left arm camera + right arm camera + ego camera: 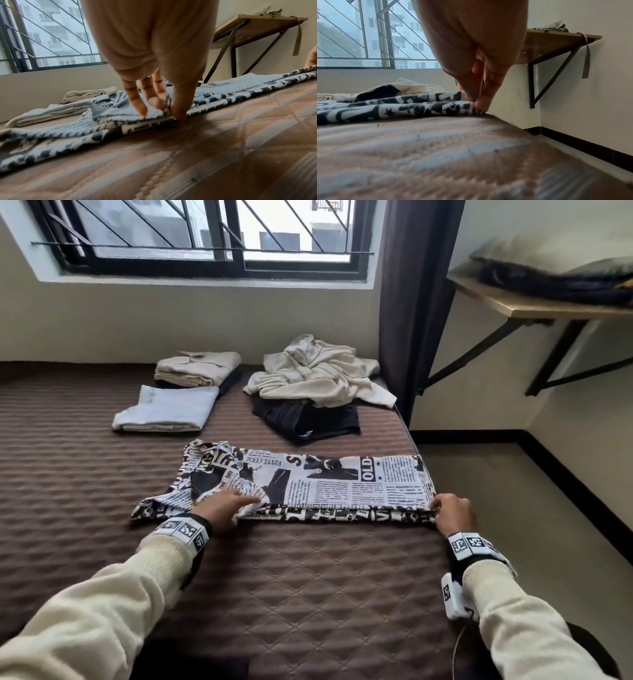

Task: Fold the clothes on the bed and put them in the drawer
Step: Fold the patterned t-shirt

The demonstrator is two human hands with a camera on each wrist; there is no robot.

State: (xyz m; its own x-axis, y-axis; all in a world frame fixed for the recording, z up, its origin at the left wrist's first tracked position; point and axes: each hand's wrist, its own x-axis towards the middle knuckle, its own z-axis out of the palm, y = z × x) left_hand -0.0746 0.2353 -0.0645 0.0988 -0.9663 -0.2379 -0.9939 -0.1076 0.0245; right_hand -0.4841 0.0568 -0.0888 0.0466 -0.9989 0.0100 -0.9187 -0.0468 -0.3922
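The newsprint-patterned garment (pixel 308 484) lies across the near middle of the brown quilted bed (pixel 308 583), its far half doubled over toward the person so the upper edge sits almost on the lower one; a loose part trails out at the left end. This looks like the lengthwise fold of one piece, with the next move likely to call for squaring the two edges and then bringing one end across the other. The left hand (pixel 224 505) pinches the upper layer near the front edge between thumb and fingers (pixel 137 102), while the right hand (pixel 452 510) nips the right corner with its fingertips (pixel 481 104), both arms stretched forward and low. Beyond lie two folded pieces (pixel 181 392) and an unfolded heap (pixel 318 374) (cream over something dark), so plenty remains; no drawer is in view.
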